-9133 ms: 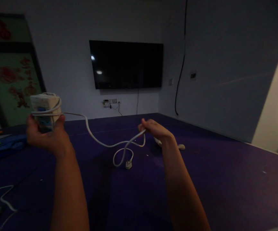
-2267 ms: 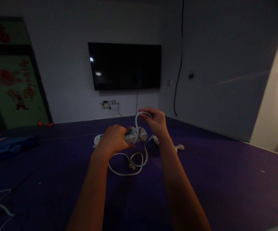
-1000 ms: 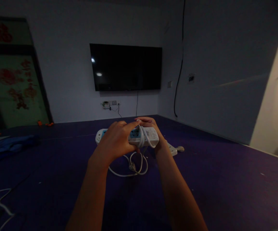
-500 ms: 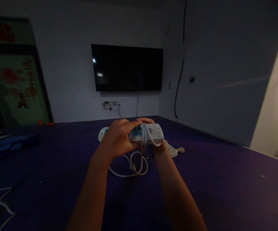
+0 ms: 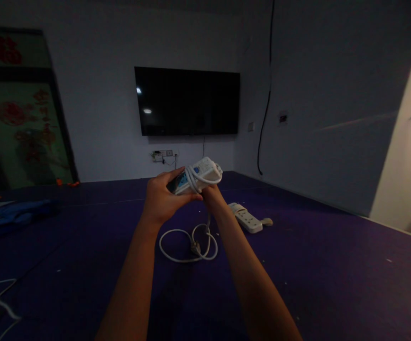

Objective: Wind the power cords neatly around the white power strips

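- Left hand [image 5: 163, 196]: fingers curled around a blue-socket power strip [image 5: 204, 166], parted only by its width, with the thumb along the near edge; grip is firm.
- Right hand [image 5: 210, 195]: sits at the underside of the same strip, fingertips hidden behind it; how far they are open, and what they hold, cannot be told.
- Blue-socket power strip: between the two hands, clear of the surface, tilted, its white end upward and to the right of the left fingers.
- White cord [image 5: 191, 181]: wound in several turns around the strip, just beyond the left fingertips; a loose length lies looped below both hands.
- Plug [image 5: 196, 247]: below the fingers, within the loops on the purple surface [image 5: 333, 274].
- White power strip [image 5: 250, 221]: lies to the right of the right fingers, apart.
- Wall-mounted television [image 5: 191, 102]: well beyond the fingers.
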`<state>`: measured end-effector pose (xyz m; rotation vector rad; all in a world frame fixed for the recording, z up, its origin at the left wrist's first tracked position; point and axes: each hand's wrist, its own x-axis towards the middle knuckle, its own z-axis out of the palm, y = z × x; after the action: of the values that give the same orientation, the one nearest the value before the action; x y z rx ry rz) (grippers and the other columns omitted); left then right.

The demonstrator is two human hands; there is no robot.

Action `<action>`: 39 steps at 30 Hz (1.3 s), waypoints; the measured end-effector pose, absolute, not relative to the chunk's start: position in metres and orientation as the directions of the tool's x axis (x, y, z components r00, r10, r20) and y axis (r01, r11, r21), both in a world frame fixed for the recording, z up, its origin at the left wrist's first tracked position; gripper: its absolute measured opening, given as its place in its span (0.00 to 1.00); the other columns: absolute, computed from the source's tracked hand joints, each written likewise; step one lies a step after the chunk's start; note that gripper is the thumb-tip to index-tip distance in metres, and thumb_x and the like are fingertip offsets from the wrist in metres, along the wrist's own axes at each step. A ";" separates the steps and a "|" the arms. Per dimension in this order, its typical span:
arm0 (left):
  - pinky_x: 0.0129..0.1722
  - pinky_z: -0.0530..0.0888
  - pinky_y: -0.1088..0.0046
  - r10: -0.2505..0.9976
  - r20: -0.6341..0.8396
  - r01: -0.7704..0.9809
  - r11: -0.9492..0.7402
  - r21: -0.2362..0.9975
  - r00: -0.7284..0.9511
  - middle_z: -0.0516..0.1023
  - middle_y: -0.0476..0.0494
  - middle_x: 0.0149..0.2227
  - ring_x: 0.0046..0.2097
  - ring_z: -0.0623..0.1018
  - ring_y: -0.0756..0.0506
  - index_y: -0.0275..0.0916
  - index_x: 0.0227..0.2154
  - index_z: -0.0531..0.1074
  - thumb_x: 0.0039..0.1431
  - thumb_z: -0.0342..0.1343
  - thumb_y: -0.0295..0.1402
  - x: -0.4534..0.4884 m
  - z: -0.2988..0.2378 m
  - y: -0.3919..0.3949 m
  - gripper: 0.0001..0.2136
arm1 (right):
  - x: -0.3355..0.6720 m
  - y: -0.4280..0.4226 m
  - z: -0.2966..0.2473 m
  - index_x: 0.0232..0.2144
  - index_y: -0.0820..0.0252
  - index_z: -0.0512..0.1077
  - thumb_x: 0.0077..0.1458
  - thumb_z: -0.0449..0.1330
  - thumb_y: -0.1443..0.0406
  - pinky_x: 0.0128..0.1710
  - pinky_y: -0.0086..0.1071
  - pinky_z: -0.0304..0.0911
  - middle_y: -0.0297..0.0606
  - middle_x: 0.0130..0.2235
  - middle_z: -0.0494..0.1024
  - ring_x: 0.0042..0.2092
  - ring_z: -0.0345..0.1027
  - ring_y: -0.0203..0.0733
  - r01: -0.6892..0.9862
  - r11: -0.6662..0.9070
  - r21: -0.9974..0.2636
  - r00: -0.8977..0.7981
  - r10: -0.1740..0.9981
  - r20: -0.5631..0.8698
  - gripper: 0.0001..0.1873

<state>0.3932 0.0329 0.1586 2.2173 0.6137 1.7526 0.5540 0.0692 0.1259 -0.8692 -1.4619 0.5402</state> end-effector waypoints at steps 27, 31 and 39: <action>0.33 0.73 0.71 0.671 0.698 -0.145 -0.739 0.658 -0.248 0.81 0.42 0.34 0.34 0.77 0.46 0.36 0.34 0.79 0.38 0.66 0.34 0.380 0.149 0.074 0.16 | 0.504 0.005 0.162 0.21 0.64 0.69 0.58 0.53 0.72 0.28 0.28 0.48 0.34 0.21 0.69 0.24 0.57 0.31 0.782 0.499 -0.374 -0.159 0.740 0.654 0.14; 0.32 0.70 0.71 0.586 0.790 0.245 -0.751 0.613 -0.178 0.79 0.44 0.32 0.33 0.75 0.46 0.35 0.40 0.78 0.42 0.63 0.38 0.382 0.146 0.073 0.20 | 0.507 0.007 0.161 0.22 0.65 0.70 0.58 0.53 0.72 0.28 0.28 0.49 0.35 0.22 0.70 0.24 0.58 0.32 0.801 0.489 -0.344 -0.164 0.733 0.660 0.13; 0.44 0.70 0.66 0.579 0.810 0.210 -0.806 0.554 0.086 0.77 0.38 0.42 0.43 0.75 0.43 0.37 0.46 0.75 0.60 0.44 0.47 0.379 0.146 0.081 0.23 | 0.517 -0.002 0.168 0.19 0.65 0.69 0.58 0.52 0.73 0.28 0.27 0.48 0.34 0.20 0.67 0.24 0.58 0.32 0.780 0.494 -0.385 -0.120 0.721 0.682 0.16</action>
<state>0.3792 0.0810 0.1462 2.0743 0.7864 1.7764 0.5166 -0.0017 0.1685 -1.2498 -1.8624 -0.0840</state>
